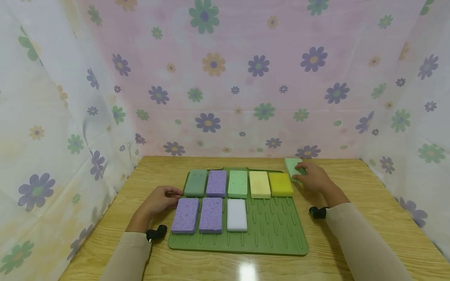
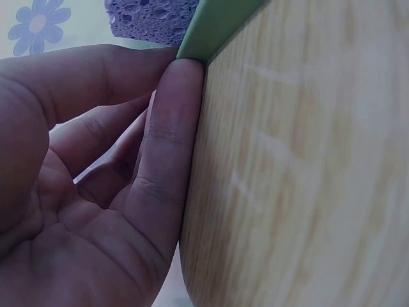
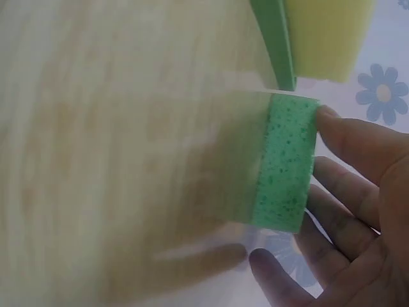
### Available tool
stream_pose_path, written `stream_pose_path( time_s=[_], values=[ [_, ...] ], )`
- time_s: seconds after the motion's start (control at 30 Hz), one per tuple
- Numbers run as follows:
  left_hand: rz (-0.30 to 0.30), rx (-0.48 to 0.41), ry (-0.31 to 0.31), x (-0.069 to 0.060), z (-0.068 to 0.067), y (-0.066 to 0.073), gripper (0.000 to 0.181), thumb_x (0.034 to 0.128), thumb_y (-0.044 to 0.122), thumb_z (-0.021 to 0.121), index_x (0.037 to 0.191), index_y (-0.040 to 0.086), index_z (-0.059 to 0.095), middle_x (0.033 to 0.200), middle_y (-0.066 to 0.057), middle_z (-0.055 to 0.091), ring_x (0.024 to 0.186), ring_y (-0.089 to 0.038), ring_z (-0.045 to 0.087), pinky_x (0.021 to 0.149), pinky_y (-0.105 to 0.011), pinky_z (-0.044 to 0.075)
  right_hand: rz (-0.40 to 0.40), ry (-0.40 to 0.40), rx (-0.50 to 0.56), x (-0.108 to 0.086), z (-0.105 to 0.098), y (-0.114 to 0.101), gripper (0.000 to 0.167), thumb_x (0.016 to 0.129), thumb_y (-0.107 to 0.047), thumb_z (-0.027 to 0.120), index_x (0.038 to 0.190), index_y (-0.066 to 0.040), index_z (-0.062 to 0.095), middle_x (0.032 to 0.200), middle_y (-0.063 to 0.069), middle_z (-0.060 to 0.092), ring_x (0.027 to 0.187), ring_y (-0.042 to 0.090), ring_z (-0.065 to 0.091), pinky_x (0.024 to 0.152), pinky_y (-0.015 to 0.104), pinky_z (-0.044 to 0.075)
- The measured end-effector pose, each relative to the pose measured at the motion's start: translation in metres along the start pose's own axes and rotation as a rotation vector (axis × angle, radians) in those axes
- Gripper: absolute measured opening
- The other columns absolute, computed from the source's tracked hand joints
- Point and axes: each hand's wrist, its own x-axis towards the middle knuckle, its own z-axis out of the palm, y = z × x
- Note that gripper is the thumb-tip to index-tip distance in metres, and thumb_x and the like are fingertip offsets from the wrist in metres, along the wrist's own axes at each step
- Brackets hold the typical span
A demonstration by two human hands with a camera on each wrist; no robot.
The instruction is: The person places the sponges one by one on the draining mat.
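Observation:
On the table beside the mat's far right corner lies a light green speckled sponge (image 1: 290,166). My right hand (image 1: 314,180) touches its top with spread fingers and thumb; the right wrist view shows the sponge's thin side (image 3: 286,163). At the left edge of the ridged green mat (image 1: 277,226) my left hand (image 1: 159,201) rests low, fingertips touching the rim (image 2: 211,29). Nearest to it are a purple sponge (image 1: 185,215) and a grey-green sponge (image 1: 196,182). Also on the mat are a white sponge (image 1: 237,215) and another purple sponge (image 1: 211,215).
The back row on the mat also has a purple sponge (image 1: 216,183), a light green sponge (image 1: 238,184), a pale yellow sponge (image 1: 259,184) and a darker yellow sponge (image 1: 281,184). Flowered cloth (image 1: 232,78) hangs around the wooden table (image 1: 158,171) on three sides.

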Motion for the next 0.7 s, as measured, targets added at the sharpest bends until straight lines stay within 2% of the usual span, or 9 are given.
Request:
stream_pose_path(
  time_s=[0.37, 0.7],
  values=[
    [-0.001, -0.006, 0.005, -0.001, 0.0, -0.001, 0.031, 0.1002, 0.002, 0.062, 0.13, -0.003, 0.067, 0.124, -0.018, 0.068, 0.107, -0.023, 0.07, 0.087, -0.039, 0.063, 0.022, -0.019, -0.039, -0.005, -0.004, -0.007, 0.055, 0.102, -0.036, 0.065, 0.144, -0.001, 0.059, 0.155, 0.032, 0.043, 0.141, 0.058, 0.036, 0.109, 0.073, 0.037],
    [-0.014, 0.001, 0.007, 0.001, 0.0, -0.001, 0.031, 0.1006, 0.003, 0.062, 0.131, -0.001, 0.067, 0.125, -0.018, 0.068, 0.107, -0.023, 0.07, 0.086, -0.037, 0.063, 0.016, -0.019, -0.026, -0.025, -0.006, -0.005, 0.053, 0.099, -0.039, 0.068, 0.139, -0.004, 0.065, 0.154, 0.026, 0.048, 0.139, 0.058, 0.039, 0.105, 0.073, 0.041]
  ],
)
